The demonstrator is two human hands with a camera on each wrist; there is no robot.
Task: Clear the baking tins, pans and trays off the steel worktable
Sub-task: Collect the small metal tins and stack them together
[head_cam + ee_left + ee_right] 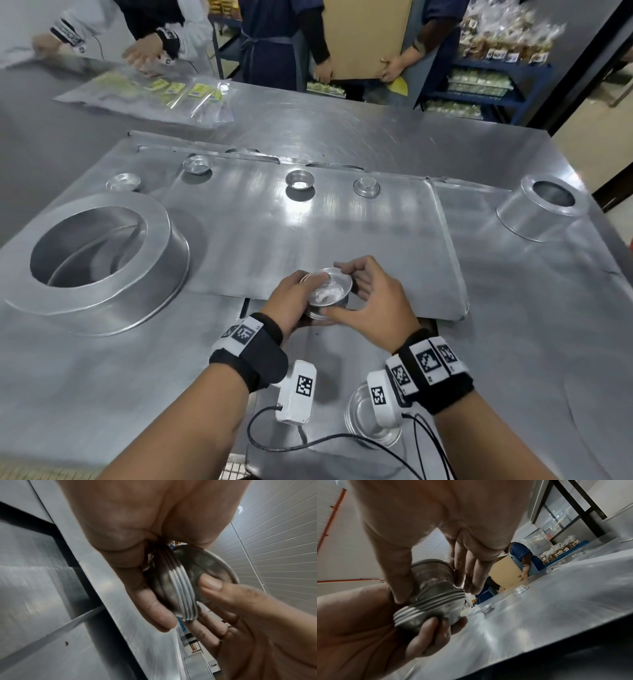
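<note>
My left hand [291, 299] cups a nested stack of small round tins [322, 313] from below, just above the near edge of a flat steel tray [308, 226]. My right hand [356, 291] pinches the top small tin [329, 287], dusted white inside, between thumb and fingers as it sits in the stack. The left wrist view shows the ribbed rims of the stack [181, 595] and the right thumb on the top tin [205, 572]. In the right wrist view the top tin [433, 574] sits tilted in the stack [429, 609].
Several small tins [300, 180] stand along the tray's far edge. A large upturned ring pan [99, 253] sits at the left and a tapered pan [544, 205] at the right. Another small tin [373, 421] lies under my right wrist. Other people stand beyond the table, one holding a cardboard box [363, 37].
</note>
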